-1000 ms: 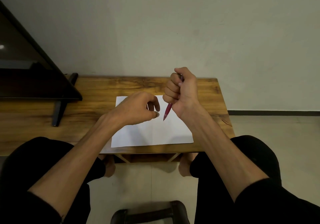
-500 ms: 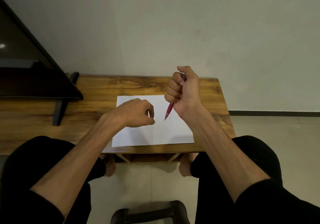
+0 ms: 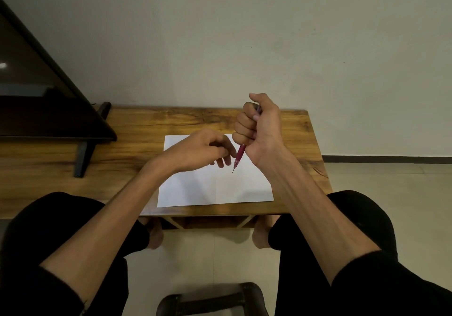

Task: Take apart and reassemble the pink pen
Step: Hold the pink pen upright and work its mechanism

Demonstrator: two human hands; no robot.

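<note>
My right hand grips the pink pen in a fist above the white paper, with the thumb over the pen's top end. The pen's lower part sticks out below the fist, and its fine tip points down and to the left. Just left of that tip is my left hand, its fingers loosely curled and hanging toward the paper. Its fingertips are close to the pen's lower end, and I see nothing held between them.
The paper lies on a wooden table set against a plain wall. A black screen on a dark stand fills the table's left part. My knees flank the table's front edge, with a dark stool below.
My left hand dipped toward the paper, then rose and moved right, ending beside the pen's tip. My right hand has kept its grip on the pen and barely moved.
</note>
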